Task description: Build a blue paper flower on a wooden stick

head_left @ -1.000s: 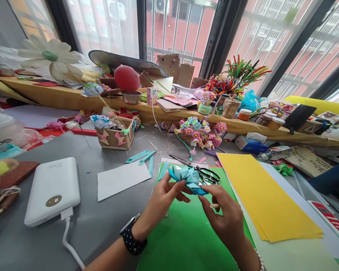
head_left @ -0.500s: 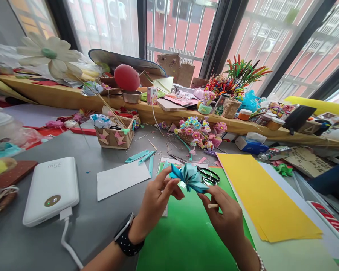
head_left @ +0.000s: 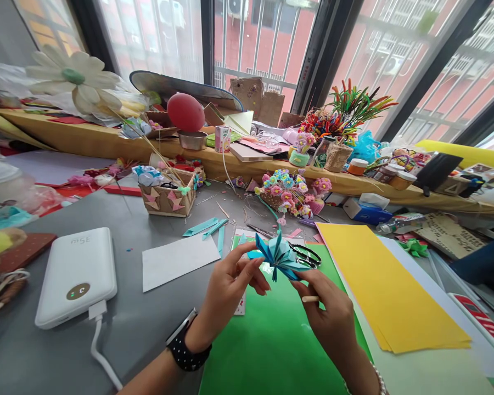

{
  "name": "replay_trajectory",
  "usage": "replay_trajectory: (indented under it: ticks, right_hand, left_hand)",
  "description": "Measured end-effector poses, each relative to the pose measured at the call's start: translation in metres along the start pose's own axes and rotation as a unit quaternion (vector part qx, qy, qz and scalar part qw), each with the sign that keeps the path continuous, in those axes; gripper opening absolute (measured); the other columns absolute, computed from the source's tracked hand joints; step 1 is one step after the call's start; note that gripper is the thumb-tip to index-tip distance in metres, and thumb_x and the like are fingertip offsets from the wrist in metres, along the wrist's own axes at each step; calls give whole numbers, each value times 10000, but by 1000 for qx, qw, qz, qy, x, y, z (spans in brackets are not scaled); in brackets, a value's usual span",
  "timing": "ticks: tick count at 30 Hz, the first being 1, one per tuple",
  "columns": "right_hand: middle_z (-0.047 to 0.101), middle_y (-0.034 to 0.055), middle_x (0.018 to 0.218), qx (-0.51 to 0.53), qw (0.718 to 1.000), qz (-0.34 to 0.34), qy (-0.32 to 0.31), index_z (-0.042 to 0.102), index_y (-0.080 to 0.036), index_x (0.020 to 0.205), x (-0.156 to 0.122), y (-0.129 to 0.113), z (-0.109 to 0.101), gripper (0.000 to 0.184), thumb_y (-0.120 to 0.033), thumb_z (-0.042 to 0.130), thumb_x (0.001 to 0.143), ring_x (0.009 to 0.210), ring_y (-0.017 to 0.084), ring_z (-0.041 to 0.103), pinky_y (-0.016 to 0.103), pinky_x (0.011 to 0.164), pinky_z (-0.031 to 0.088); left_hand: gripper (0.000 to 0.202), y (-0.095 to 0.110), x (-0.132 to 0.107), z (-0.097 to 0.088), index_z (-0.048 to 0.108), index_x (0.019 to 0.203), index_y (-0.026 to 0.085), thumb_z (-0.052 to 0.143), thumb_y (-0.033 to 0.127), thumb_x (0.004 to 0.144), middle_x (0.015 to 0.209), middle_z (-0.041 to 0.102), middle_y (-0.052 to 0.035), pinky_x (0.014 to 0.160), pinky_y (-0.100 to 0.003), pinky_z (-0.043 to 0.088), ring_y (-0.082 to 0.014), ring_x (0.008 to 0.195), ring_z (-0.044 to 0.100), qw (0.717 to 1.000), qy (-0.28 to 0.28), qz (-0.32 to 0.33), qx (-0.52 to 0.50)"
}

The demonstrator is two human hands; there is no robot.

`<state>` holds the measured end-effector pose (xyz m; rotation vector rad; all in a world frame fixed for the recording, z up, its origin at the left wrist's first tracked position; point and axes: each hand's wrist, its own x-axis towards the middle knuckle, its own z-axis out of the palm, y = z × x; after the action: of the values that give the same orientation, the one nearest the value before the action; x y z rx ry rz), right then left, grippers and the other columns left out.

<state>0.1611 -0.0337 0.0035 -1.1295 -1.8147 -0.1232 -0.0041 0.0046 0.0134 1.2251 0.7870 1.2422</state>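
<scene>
A folded blue paper flower (head_left: 278,254) is held up over the green paper sheet (head_left: 271,340). My left hand (head_left: 230,288) pinches its left side with thumb and fingertips. My right hand (head_left: 329,318) grips its lower right side and also carries a small wooden stick (head_left: 310,299) between the fingers. A black dotted watch sits on my left wrist. Black-handled scissors (head_left: 300,253) lie just behind the flower on the green sheet.
A stack of yellow paper (head_left: 387,285) lies to the right, a white sheet (head_left: 177,260) and a white power bank (head_left: 77,277) with its cable to the left. Teal paper strips (head_left: 208,227), a cardboard box (head_left: 167,197) and a flower bouquet (head_left: 288,192) stand behind. The window shelf is crowded with craft goods.
The blue paper flower has been lifted slightly and turned in my fingers, so its petals now point more upward. Both hands stayed over the green sheet.
</scene>
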Motion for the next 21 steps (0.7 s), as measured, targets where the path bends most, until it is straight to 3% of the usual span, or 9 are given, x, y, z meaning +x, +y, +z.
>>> replay_trajectory:
  ticks: [10, 16, 21]
  right_hand:
    - [677, 40, 767, 45, 996, 67, 25, 616, -195, 929, -7, 5, -2, 138, -188, 504, 847, 650, 153, 656, 230, 548, 517]
    - [671, 22, 697, 42, 996, 68, 39, 619, -198, 875, -7, 4, -2, 124, -198, 497, 849, 595, 141, 640, 222, 528, 501]
    - [638, -11, 613, 28, 996, 62, 57, 610, -200, 848, -7, 2, -3, 109, -185, 502, 843, 496, 110, 595, 196, 470, 464]
  left_hand:
    - [299, -3, 2, -5, 544, 1016, 174, 632, 224, 735, 533, 653, 32, 519, -237, 512, -138, 489, 620, 997, -7, 19, 69]
    - [73, -1, 1, -4, 575, 772, 167, 624, 209, 737, 544, 663, 11, 523, -234, 503, -146, 512, 633, 994, 10, 30, 104]
    - [121, -2, 2, -5, 571, 626, 171, 622, 190, 735, 531, 646, 17, 507, -215, 478, -131, 496, 616, 985, 2, 62, 162]
